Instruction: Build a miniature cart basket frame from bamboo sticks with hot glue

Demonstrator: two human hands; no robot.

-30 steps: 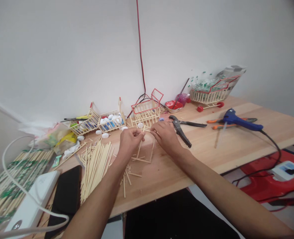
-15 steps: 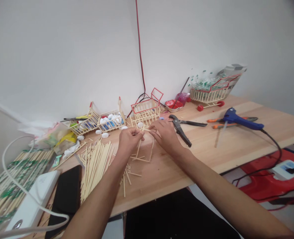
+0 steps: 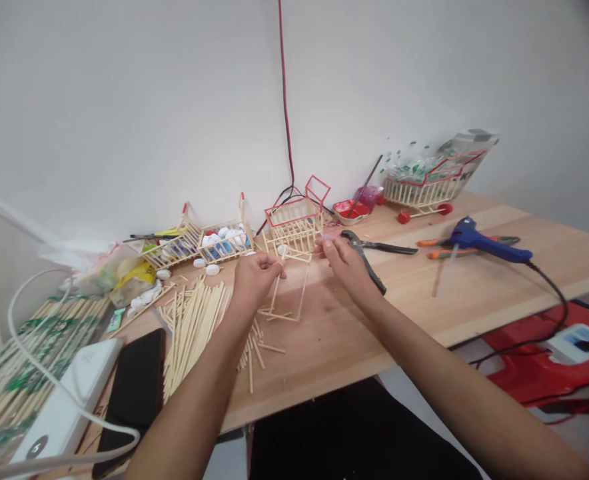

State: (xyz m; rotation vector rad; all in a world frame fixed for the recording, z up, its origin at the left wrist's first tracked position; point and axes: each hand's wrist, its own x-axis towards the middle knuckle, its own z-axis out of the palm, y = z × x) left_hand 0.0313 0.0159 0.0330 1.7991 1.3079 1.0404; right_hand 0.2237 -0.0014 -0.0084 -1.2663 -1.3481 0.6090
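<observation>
My left hand (image 3: 255,279) is closed, thumb and fingers pinching the upper left part of a thin wooden stick frame (image 3: 303,292). The frame stands upright over the table, its lower end near some short cut sticks (image 3: 273,349). To its right, my right hand (image 3: 345,265) is apart from the frame, fingers loosely spread and nothing visible in them. Black-handled cutters (image 3: 371,272) lie just beyond that hand. A bundle of long, pale sticks (image 3: 194,333) lies left of the frame. Behind my hands stands a small stick cart with a red rim (image 3: 294,217).
A blue glue gun (image 3: 489,243) rests over orange-handled pliers (image 3: 437,253) on the right. Near the wall are a red paint dish (image 3: 350,212), a filled stick cart (image 3: 419,190) and stick baskets (image 3: 224,243). A black phone (image 3: 132,393) and white power bank (image 3: 69,400) lie left.
My right hand has let go of the frame's top and moved a little right, its fingers opening. My left hand keeps its pinch, and the frame's top bars now show.
</observation>
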